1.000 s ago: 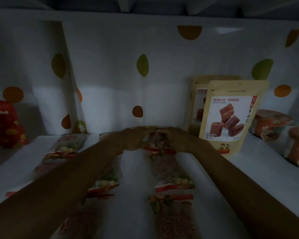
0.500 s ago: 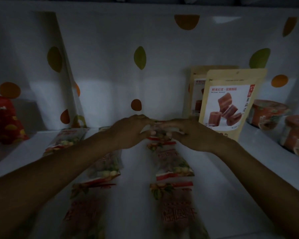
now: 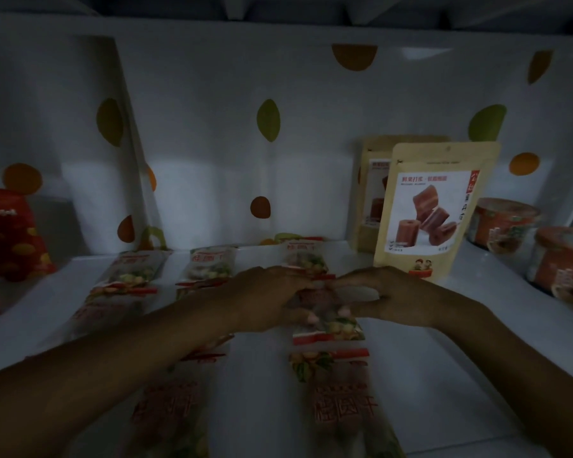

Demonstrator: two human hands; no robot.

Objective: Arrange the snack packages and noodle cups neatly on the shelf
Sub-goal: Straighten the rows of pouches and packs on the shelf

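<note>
Snack packets [image 3: 325,320]: glossy clear plastic. Standing pouch [image 3: 434,209]: matt paper look. Shelf [image 3: 477,375]: smooth white.

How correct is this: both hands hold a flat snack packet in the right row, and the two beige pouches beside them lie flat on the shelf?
The last part is wrong. In the head view the two beige pouches stand upright on the shelf, one behind the other. The left hand and right hand do hold the flat snack packet in the right row.
</note>
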